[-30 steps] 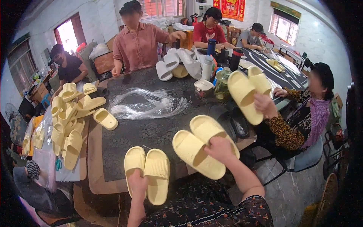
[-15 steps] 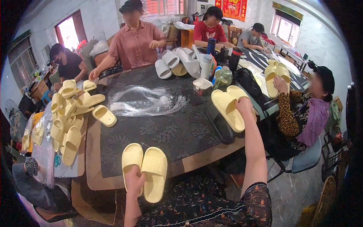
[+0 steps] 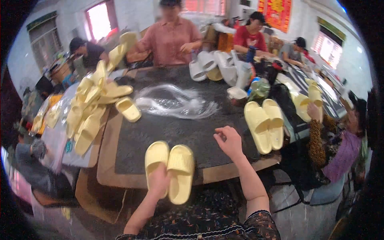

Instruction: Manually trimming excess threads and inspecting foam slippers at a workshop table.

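Observation:
At the near table edge my left hand (image 3: 160,178) holds a pair of pale yellow slippers (image 3: 181,176), soles down and toes pointing away. Its fingers grip the inner edge of the left slipper, partly hidden inside the foot opening. My right hand (image 3: 229,141) hovers over the dark tabletop with nothing in it, fingers loosely bent and apart. To its right, another pair of yellow slippers (image 3: 260,120) lies side by side on the table, touched by neither hand. A single yellow slipper (image 3: 128,110) rests farther left.
Many yellow slippers (image 3: 90,124) are heaped at the left, beside teal scissors (image 3: 69,147). A bundle of clear plastic strands (image 3: 176,102) lies mid-table. Grey slippers (image 3: 228,70) and a glass jar (image 3: 260,89) stand farther back. Co-workers sit or stand around; one at right handles yellow slippers (image 3: 306,104).
My right hand has let go of the right-hand pair of slippers and moved left, away from it. My left hand still holds its pair. The co-worker opposite has lifted slippers from the heap.

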Motion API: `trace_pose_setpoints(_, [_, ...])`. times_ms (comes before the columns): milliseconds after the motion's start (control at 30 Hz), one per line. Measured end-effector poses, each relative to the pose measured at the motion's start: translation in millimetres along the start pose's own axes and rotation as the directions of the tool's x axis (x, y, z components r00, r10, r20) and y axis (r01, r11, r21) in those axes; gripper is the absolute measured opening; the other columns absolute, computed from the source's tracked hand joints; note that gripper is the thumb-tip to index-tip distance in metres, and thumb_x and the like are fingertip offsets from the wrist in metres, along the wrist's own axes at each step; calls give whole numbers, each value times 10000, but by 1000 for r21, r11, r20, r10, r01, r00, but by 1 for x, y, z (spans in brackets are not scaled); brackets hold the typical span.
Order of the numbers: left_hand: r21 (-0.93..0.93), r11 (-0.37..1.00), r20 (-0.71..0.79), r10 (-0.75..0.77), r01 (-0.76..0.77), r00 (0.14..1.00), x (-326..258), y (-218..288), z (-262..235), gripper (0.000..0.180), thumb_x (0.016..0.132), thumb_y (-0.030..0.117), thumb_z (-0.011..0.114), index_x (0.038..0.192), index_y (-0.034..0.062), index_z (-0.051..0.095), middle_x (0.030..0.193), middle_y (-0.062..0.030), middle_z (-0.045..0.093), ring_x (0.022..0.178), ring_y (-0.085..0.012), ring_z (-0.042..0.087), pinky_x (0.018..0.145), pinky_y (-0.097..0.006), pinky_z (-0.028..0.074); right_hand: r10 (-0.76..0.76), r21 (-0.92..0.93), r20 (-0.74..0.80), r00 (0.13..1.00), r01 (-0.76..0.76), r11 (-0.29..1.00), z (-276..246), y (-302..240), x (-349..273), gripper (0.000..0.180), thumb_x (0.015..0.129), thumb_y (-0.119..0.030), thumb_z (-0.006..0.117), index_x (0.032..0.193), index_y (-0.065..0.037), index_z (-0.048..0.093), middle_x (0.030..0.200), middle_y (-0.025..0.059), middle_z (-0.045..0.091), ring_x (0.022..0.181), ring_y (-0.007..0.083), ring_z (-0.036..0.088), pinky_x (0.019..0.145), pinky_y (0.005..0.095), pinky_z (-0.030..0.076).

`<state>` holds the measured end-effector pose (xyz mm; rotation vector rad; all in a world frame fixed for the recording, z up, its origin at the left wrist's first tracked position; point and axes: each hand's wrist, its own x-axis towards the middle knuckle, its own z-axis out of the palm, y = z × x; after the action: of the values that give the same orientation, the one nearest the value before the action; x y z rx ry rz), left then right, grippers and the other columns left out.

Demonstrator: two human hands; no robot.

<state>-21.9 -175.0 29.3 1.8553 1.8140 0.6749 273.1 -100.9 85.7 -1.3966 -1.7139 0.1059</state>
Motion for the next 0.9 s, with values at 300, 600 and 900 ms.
trace_pose_setpoints(300, [-217, 970, 46, 122, -109, 991, -1, 9, 19, 358, 821, 210, 661, 1051, 0, 483, 734, -176, 573, 708, -351, 604, 621, -420, 481, 96, 79, 367, 925, -134, 988, 103, -29, -18, 411, 779, -400, 693, 1039, -83, 656, 940, 102, 598, 875, 275, 604, 775, 382, 487])
trace_pose_setpoints(600, [-164, 936, -42, 309, -311, 950, 17, 7, -44, 271, 802, 212, 684, 1040, 86, 661, 726, -65, 628, 698, -225, 600, 672, -345, 496, 137, -137, 449, 883, -83, 987, 136, -25, 8, 211, 766, -320, 663, 857, -137, 716, 841, 65, 637, 897, 275, 590, 755, 413, 509])
trace_pose_setpoints(900, [-328, 919, -141, 182, -219, 973, 146, 2, 11, 568, 822, 289, 667, 1265, -8, 472, 995, -147, 642, 878, -269, 628, 772, -353, 499, 160, 373, 235, 959, -241, 896, 154, -36, 7, 158, 823, -166, 653, 918, -40, 652, 749, 95, 669, 643, 174, 633, 619, 296, 491])
